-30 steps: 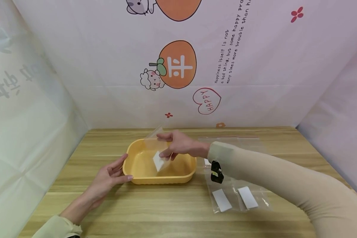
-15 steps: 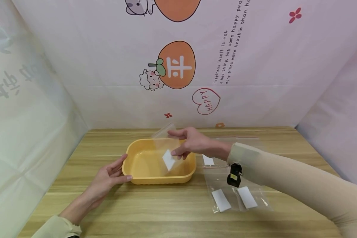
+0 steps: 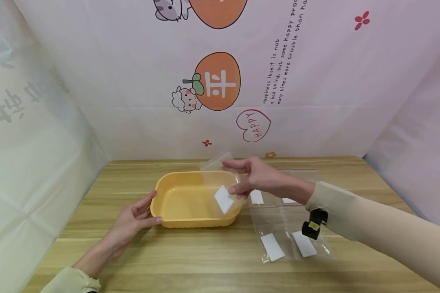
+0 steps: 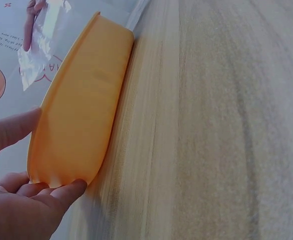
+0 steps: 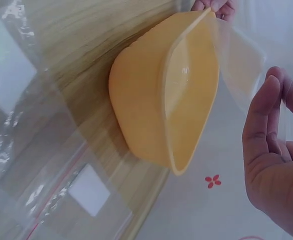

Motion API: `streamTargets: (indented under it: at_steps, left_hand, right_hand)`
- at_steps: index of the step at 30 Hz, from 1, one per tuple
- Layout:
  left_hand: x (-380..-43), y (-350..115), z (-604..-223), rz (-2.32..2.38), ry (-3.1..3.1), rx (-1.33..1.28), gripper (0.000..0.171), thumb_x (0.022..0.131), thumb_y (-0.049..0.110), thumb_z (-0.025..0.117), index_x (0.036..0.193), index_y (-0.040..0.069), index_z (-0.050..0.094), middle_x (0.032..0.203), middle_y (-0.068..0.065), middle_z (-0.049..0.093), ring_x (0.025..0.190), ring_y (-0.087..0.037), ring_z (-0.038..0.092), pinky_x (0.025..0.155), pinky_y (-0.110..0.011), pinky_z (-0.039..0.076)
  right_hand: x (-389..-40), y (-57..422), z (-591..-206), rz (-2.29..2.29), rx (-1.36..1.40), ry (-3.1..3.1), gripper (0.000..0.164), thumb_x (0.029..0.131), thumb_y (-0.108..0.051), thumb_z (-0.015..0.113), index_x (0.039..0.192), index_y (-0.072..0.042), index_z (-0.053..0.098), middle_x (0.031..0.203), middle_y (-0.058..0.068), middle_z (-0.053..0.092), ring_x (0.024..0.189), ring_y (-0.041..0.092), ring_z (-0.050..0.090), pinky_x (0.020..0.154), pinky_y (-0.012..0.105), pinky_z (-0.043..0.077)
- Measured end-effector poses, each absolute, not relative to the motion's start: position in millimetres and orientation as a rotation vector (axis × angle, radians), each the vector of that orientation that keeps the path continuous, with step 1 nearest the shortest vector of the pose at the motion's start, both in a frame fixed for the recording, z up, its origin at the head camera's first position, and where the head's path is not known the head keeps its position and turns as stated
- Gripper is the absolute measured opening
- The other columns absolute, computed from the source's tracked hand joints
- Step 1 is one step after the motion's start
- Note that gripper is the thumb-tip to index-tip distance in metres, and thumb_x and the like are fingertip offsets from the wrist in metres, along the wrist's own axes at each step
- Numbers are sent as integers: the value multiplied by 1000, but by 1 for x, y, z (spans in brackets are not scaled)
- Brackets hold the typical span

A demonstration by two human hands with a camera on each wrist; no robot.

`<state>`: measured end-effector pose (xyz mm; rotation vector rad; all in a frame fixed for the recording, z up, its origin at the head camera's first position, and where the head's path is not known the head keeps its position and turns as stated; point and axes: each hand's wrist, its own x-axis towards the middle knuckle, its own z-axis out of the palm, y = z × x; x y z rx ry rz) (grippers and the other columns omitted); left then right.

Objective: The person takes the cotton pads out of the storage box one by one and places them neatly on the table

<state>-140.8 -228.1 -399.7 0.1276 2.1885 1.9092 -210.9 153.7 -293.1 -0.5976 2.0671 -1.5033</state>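
Observation:
My left hand point(image 3: 130, 219) grips the left end of a yellow plastic basin point(image 3: 198, 223); in the left wrist view its thumb lies at the rim and its fingertips point(image 4: 76, 189) press the end wall. Over the basin's right end, my right hand point(image 3: 258, 179) pinches a small clear zip bag point(image 3: 214, 179) between thumb and fingers. A flat white piece point(image 3: 223, 199) shows inside this bag, tilted like a diamond. In the right wrist view the bag point(image 5: 236, 60) hangs beside the basin's rim. Nothing lies inside the basin.
Several clear bags with flat white pieces point(image 3: 273, 247) lie flat on the wooden table point(image 3: 176, 260), right of the basin. My right forearm point(image 3: 381, 228) passes over some of them. A printed cloth point(image 3: 150, 81) stands behind the table, with plain cloth sides.
My right hand has carried the zip bag rightward, from over the basin's middle to its right end. More of the bags on the table now shows. My left hand has stayed on the basin.

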Motion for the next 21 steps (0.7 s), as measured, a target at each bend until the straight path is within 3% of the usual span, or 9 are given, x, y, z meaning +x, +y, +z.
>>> streamTargets:
  at_steps: [21]
  left_hand:
    - [-140, -227, -399, 1913, 2191, 128, 92, 97, 11, 78, 168, 7, 21, 173, -14, 16, 154, -34, 25, 111, -21, 37]
  right_hand:
    - [-182, 249, -315, -1533, -566, 2109, 90, 88, -2, 81, 164, -2, 33, 167, 18, 35, 69, 17, 61, 62, 29, 58]
